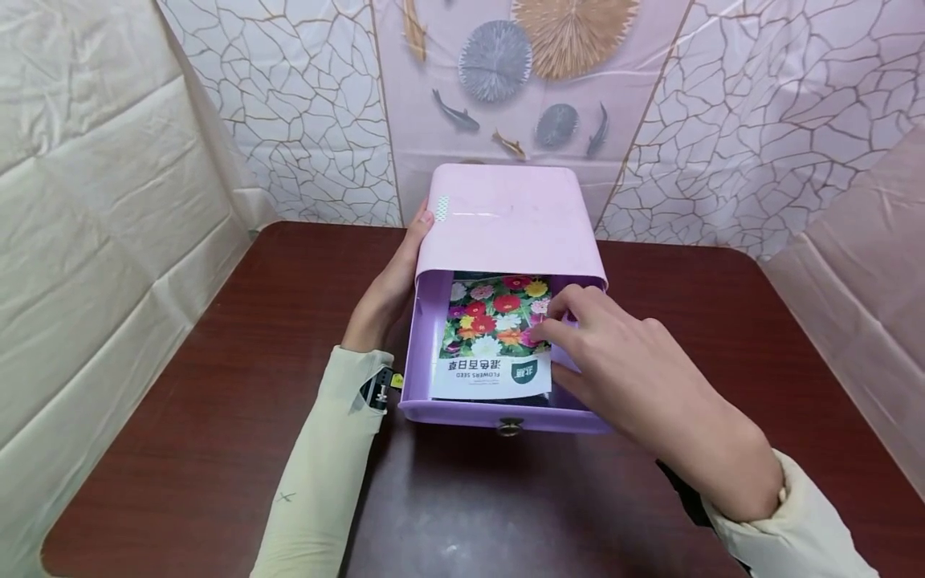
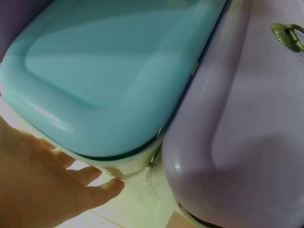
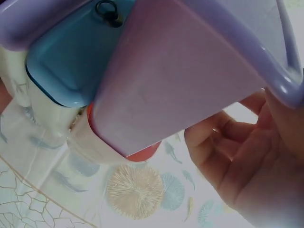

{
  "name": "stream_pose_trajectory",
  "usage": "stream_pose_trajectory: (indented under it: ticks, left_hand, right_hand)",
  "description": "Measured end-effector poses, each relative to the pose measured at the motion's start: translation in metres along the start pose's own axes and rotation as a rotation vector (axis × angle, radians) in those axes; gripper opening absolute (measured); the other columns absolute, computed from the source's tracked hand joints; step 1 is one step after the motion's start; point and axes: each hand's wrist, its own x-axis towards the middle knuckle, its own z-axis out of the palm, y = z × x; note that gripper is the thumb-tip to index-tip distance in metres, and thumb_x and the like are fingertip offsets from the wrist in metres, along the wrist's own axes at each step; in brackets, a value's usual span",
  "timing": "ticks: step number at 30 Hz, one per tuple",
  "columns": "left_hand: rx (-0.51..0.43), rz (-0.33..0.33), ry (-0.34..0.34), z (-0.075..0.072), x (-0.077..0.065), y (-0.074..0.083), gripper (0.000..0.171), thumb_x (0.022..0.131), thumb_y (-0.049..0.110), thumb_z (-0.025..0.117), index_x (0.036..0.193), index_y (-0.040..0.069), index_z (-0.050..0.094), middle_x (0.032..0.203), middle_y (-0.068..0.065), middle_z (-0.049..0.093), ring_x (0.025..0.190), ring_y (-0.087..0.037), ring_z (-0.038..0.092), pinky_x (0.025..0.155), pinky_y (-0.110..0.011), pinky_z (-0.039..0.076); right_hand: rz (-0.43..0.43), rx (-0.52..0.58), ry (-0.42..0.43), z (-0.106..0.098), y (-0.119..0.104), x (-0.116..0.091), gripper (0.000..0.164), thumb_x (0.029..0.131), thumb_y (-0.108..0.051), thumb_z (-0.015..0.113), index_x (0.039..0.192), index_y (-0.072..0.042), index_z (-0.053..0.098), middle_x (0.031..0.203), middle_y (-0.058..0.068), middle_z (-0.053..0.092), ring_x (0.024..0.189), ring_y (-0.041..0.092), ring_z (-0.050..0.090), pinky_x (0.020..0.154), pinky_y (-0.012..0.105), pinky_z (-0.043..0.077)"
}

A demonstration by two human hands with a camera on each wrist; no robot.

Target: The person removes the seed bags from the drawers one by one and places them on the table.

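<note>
Left hand [image 1: 393, 281], fingers apart, braced the drawer cabinet [image 1: 509, 221]; light pressure best suited the zinnia-seed packet [image 1: 487, 333] beside the right hand [image 1: 625, 357], whose pinch was indeterminable.

Seed packet [image 1: 497, 325] — 2 texts, upside down: "FLOWERS SEED", "混色百日草"; left sleeve [image 1: 318, 474] — X mark.

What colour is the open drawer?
The drawer is light purple, best seen in the head view.

Location type: draped tabletop booth (surrounding room not determinable). Indicators: creased cloth hangings [image 1: 87, 241] at both sides, crackle-patterned backdrop [image 1: 311, 120] behind, reddish-brown table [image 1: 217, 401] between.
</note>
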Motion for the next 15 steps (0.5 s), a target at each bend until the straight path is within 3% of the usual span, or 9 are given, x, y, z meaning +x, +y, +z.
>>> stream_pose_trajectory:
  ticks: [7, 11, 15]
  left_hand:
    - [0.014, 0.001, -0.001, -0.0016, 0.0006, 0.0009, 0.071, 0.109, 0.054, 0.026, 0.17, 0.03, -0.001, 0.174, 0.006, 0.008, 0.155, -0.012, 0.01, 0.127, -0.049, 0.005]
    - [0.009, 0.0, 0.001, -0.0013, 0.0002, 0.0002, 0.071, 0.109, 0.054, 0.025, 0.17, 0.031, -0.001, 0.174, 0.006, 0.008, 0.155, -0.012, 0.011, 0.127, -0.049, 0.006]
    - [-0.016, -0.006, -0.005, -0.0008, 0.0001, -0.0019, 0.071, 0.109, 0.055, 0.026, 0.17, 0.031, -0.001, 0.175, 0.006, 0.007, 0.155, -0.012, 0.011, 0.128, -0.048, 0.005]
  right_hand:
    - [-0.001, 0.038, 0.078, -0.0002, 0.0005, -0.0032, 0.053, 0.083, 0.002, 0.08, 0.13, -0.022, 0.071, 0.129, 0.007, 0.067, 0.109, 0.026, 0.067, 0.045, 0.034, 0.044]
    - [0.041, 0.06, 0.155, 0.0008, -0.001, -0.0054, 0.057, 0.083, 0.003, 0.082, 0.131, -0.025, 0.071, 0.108, 0.009, 0.063, 0.09, 0.024, 0.061, 0.046, 0.036, 0.046]
    - [0.139, 0.218, 0.157, 0.0013, 0.0001, -0.0078, 0.051, 0.087, 0.007, 0.076, 0.129, -0.021, 0.075, 0.091, 0.001, 0.069, 0.073, 0.015, 0.056, 0.056, 0.035, 0.048]
